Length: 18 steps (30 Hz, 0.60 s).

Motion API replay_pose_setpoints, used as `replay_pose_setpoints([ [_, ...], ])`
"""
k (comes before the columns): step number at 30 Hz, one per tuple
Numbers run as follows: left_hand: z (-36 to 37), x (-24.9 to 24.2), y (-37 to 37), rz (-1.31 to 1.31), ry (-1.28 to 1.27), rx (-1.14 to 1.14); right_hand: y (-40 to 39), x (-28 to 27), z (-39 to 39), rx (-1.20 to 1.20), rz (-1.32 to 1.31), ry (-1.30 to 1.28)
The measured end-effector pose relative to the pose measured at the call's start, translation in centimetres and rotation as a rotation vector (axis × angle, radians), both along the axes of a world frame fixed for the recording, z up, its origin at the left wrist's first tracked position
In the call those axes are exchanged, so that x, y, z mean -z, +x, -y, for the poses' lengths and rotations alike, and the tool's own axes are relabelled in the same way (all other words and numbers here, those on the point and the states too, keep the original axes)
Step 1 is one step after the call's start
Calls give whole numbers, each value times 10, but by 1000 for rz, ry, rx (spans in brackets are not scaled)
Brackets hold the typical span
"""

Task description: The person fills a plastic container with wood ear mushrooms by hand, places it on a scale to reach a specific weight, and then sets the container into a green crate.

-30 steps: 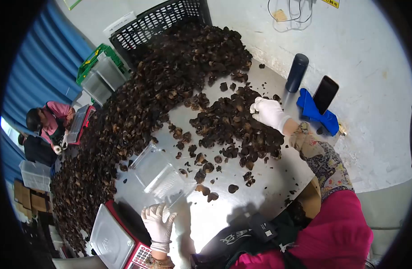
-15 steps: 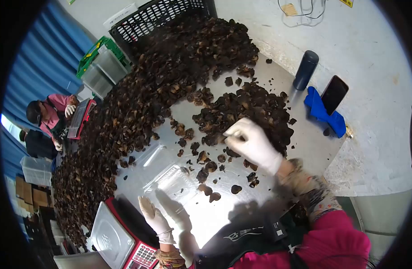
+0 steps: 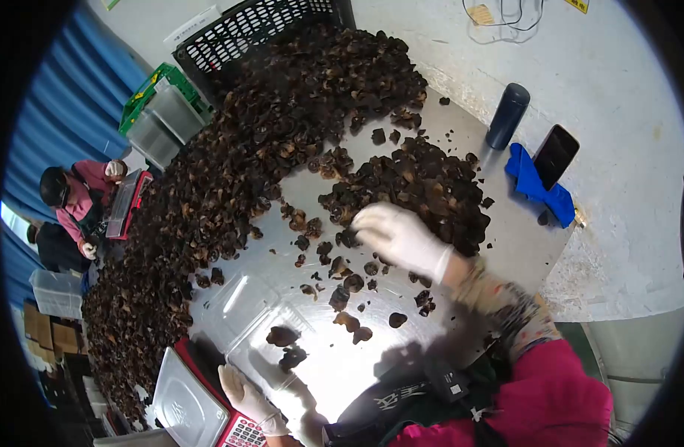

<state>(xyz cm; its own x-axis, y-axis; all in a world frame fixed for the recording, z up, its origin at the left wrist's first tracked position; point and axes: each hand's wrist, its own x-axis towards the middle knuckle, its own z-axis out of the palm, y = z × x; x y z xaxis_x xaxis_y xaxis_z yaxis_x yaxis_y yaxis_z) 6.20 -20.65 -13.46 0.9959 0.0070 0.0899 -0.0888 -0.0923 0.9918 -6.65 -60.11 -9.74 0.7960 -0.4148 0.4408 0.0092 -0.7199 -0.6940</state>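
Observation:
My right hand (image 3: 401,237), in a white glove, is over the near edge of a smaller heap of dark dried wood ear mushrooms (image 3: 424,179). Its fingers stretch left, a little blurred, and a dark piece shows right at the fingertips. Low on the left, my left hand (image 3: 245,398), also gloved, is open and holds nothing, its fingers extended beside a clear plastic box (image 3: 241,302). Two dark mushroom pieces (image 3: 282,336) show over the box's near part. Several loose pieces (image 3: 353,283) are scattered on the metal table between my hands.
A large mushroom heap (image 3: 230,164) curves along the table's far and left side, below a black crate (image 3: 260,33). A red-edged scale (image 3: 189,402) stands by my left hand. A dark bottle (image 3: 508,115), phone (image 3: 556,156) and blue cloth (image 3: 536,182) lie right. A co-worker (image 3: 81,201) is far left.
My right hand has gone from a pinch to stretched fingers and moved slightly left. My left hand has lowered toward the scale. Two dark pieces now show over the clear box.

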Motion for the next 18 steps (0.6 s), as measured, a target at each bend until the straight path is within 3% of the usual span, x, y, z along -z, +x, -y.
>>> replay_pose_setpoints([
  [2,-18,7,6,-24,15,4,-20,3,73,175,-21,-121],
  [4,-9,-14,0,354,671,-80,-39,14,141,216,0,-263],
  [6,31,-33,-6,329,485,24,-48,39,200,336,-171,-371],
  [8,88,-58,-12,357,481,279,-51,54,235,362,-243,-306],
  [11,192,-68,-5,480,492,812,-41,59,230,440,-385,-216],
  [12,229,-65,-7,494,511,898,-34,62,224,490,-458,-197],
  [15,324,-39,-3,703,742,1088,-14,54,194,246,-479,-242],
  [18,355,-22,-3,533,976,1218,6,44,151,47,-416,-223],
])
